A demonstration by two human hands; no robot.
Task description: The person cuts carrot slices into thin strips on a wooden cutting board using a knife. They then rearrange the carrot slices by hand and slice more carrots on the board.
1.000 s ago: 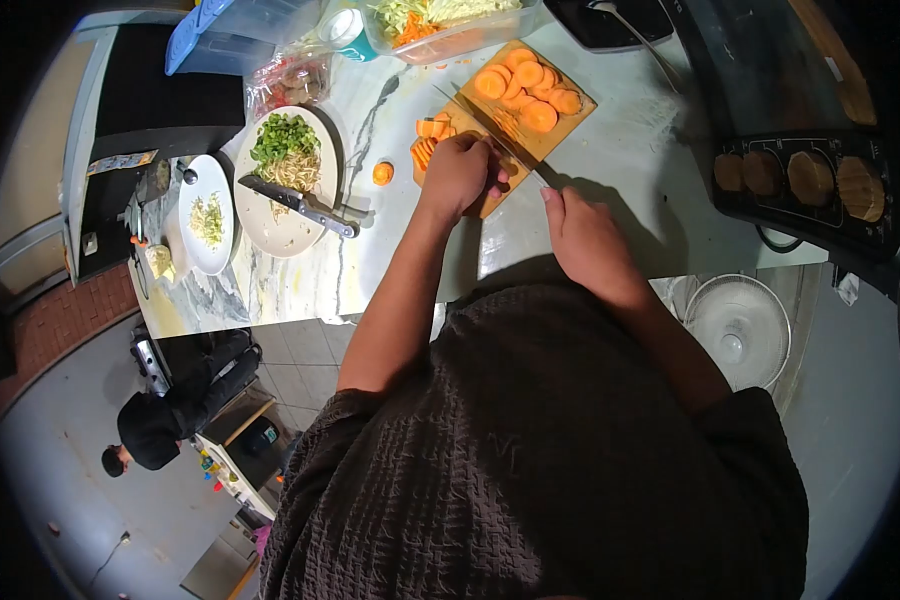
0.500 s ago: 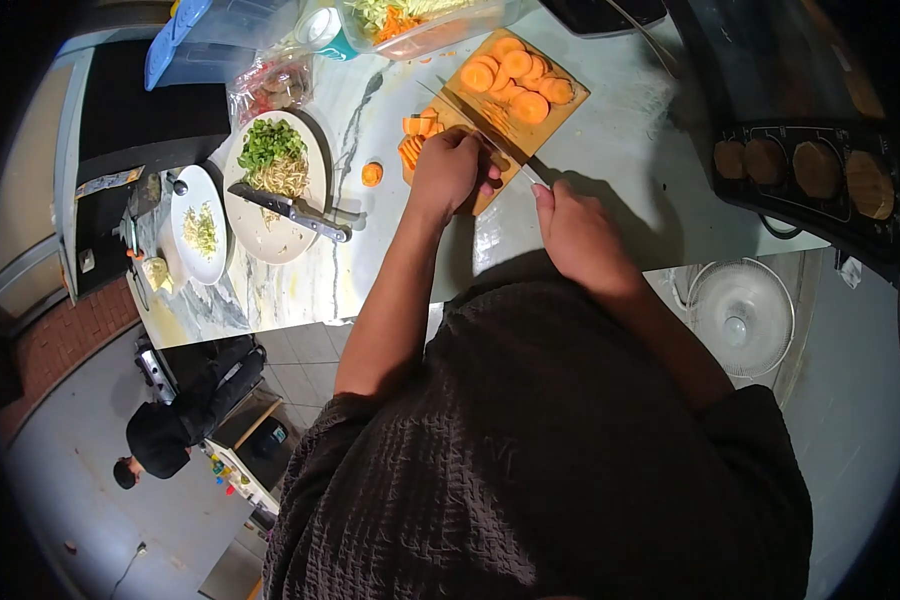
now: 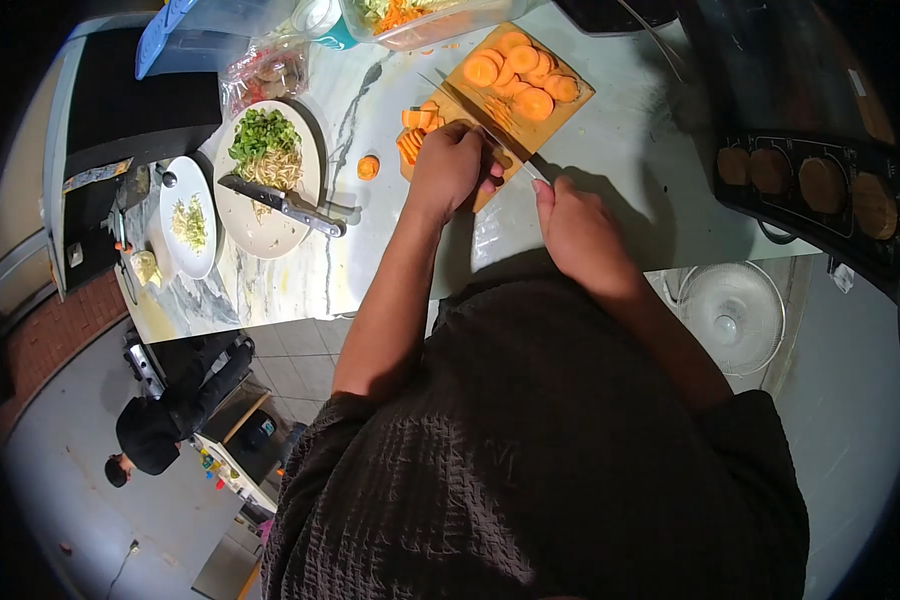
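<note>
My right hand point(image 3: 582, 225) is wrapped around the handle of a kitchen knife point(image 3: 508, 150), whose long blade lies slantwise across a wooden cutting board point(image 3: 562, 120). Close against the blade, my left hand point(image 3: 446, 172) has its fingers curled and pressed down on carrot slices, mostly hidden beneath them. More cut carrot pieces point(image 3: 410, 146) show just left of that hand. Thin carrot strips point(image 3: 498, 112) lie on the blade's far side, beside a spread of carrot rounds point(image 3: 533, 104). A carrot end point(image 3: 368, 167) sits on the counter, left of the board.
At left are a plate point(image 3: 270, 235) with chopped greens, sprouts and a second knife point(image 3: 295, 210), and a smaller white dish point(image 3: 187, 255). A clear container point(image 3: 430, 32) of shredded vegetables stands behind. An appliance with knobs point(image 3: 820, 185) is at right; another person point(image 3: 150, 435) is at lower left.
The whole view has shifted slightly. Both hands keep nearly the same place on the board, with the knife still angled between the carrot strips and my left fingers.
</note>
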